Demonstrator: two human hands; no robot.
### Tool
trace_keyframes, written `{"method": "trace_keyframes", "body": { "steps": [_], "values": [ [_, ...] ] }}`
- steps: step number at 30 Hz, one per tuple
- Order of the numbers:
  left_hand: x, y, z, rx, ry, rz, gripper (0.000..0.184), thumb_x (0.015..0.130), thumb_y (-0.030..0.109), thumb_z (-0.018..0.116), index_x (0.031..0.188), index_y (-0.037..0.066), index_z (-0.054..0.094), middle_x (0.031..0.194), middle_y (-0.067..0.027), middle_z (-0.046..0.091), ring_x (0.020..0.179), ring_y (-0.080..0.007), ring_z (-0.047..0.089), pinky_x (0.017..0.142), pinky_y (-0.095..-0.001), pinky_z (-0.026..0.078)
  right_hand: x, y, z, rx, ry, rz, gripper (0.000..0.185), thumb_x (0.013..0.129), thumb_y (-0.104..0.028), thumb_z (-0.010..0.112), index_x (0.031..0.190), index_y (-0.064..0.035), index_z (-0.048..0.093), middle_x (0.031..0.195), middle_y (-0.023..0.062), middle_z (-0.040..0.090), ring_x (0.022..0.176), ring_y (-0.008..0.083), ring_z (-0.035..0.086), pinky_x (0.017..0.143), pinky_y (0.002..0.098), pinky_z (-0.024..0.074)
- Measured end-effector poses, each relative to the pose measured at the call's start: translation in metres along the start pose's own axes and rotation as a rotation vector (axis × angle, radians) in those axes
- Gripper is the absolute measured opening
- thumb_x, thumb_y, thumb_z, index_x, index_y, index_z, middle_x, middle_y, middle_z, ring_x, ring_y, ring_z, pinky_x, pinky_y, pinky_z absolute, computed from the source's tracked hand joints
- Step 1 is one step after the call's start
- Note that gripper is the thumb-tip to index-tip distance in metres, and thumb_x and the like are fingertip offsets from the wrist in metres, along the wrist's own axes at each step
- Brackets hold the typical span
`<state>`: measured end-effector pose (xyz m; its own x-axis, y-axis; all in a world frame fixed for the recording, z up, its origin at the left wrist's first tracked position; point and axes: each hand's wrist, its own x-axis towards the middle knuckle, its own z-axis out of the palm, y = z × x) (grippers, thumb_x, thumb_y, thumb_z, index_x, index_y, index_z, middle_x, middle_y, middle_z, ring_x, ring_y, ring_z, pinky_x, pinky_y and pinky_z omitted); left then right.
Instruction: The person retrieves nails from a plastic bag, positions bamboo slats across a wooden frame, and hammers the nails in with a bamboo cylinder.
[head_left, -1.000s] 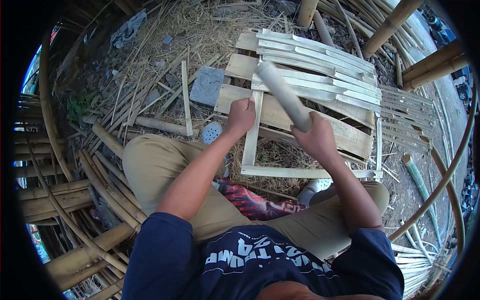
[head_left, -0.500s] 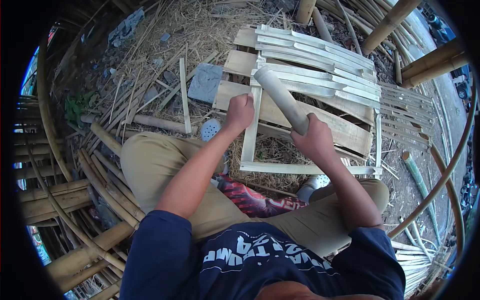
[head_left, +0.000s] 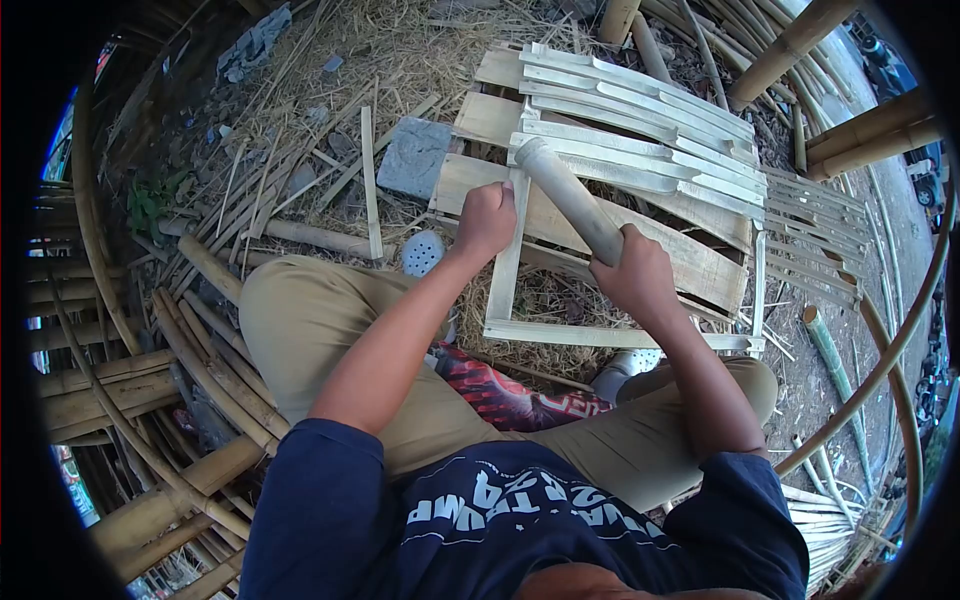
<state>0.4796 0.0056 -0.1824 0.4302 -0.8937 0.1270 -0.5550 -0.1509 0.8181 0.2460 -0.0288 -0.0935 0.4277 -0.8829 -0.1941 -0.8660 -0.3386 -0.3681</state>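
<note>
My right hand (head_left: 637, 272) is wrapped round the near end of a thick, pale bamboo tube (head_left: 572, 190). The tube slants away to the upper left, its far end over the left side strip (head_left: 505, 262) of a slatted bamboo frame. My left hand (head_left: 486, 220) is closed in a fist against that strip, thumb uppermost; whatever its fingers hold is hidden. Several split-bamboo slats (head_left: 640, 120) lie across the far half of the frame. A bamboo crosspiece (head_left: 610, 336) closes its near end. Wide flat boards (head_left: 545, 215) lie under the frame.
A grey block (head_left: 414, 158) sits left of the boards. Loose bamboo strips (head_left: 370, 185) and straw litter the ground. Bamboo poles (head_left: 800, 50) stand at the upper right, and another slatted panel (head_left: 815, 225) lies to the right. My crossed legs (head_left: 320, 320) are close to the frame.
The view has shifted slightly. The far end of the bamboo tube sits a little lower against the frame. Both hands keep nearly the same place and grip.
</note>
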Motion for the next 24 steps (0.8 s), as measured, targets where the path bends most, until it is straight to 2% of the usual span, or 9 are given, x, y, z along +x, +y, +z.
{"method": "trace_keyframes", "body": {
  "steps": [7,10,13,16,24],
  "values": [
    [0.001,-0.002,0.001,-0.027,-0.031,-0.032,0.044,0.106,0.021,0.048,0.077,-0.008,0.064,0.078,-0.0338,0.063,0.078,-0.0525,0.064,0.072,-0.0544,0.050,0.004,-0.001,-0.008,0.013,-0.030,0.018,0.046,0.079,-0.027,0.078,0.106,0.0072,0.067,0.089,0.0277,0.074,0.088,0.0438,0.074,0.081,0.0498,0.0593],
    [0.002,-0.007,0.003,-0.017,0.000,0.017,0.045,0.108,0.026,0.048,0.081,-0.009,0.059,0.074,-0.0319,0.058,0.070,-0.0499,0.059,0.067,-0.0511,0.045,0.000,-0.001,-0.035,0.095,-0.159,0.038,0.045,0.079,-0.027,0.078,0.107,0.0074,0.067,0.091,0.0283,0.074,0.089,0.0431,0.074,0.081,0.0497,0.0587],
    [0.002,-0.006,0.001,-0.019,-0.018,0.010,0.046,0.108,0.026,0.048,0.081,-0.009,0.059,0.074,-0.0315,0.058,0.069,-0.0491,0.058,0.067,-0.0512,0.045,-0.003,0.006,-0.037,0.160,-0.026,-0.025,0.046,0.080,-0.026,0.077,0.108,0.0086,0.067,0.091,0.0292,0.073,0.088,0.0437,0.074,0.079,0.0497,0.0582],
    [0.002,0.001,-0.001,0.005,-0.030,-0.031,0.043,0.106,0.021,0.048,0.077,-0.008,0.063,0.076,-0.0330,0.062,0.076,-0.0529,0.062,0.072,-0.0566,0.047,-0.002,0.002,-0.028,0.154,0.108,-0.070,0.046,0.080,-0.026,0.077,0.109,0.0077,0.066,0.089,0.0294,0.073,0.085,0.0451,0.073,0.078,0.0503,0.0585],
    [0.002,0.000,0.000,-0.020,-0.024,-0.029,0.042,0.106,0.022,0.048,0.081,-0.008,0.065,0.081,-0.0331,0.064,0.081,-0.0529,0.063,0.073,-0.0554,0.049,0.010,0.011,0.005,-0.020,0.087,-0.116,0.046,0.081,-0.027,0.078,0.113,0.0039,0.064,0.085,0.0276,0.072,0.083,0.0459,0.072,0.077,0.0522,0.0580]
  ]
}}
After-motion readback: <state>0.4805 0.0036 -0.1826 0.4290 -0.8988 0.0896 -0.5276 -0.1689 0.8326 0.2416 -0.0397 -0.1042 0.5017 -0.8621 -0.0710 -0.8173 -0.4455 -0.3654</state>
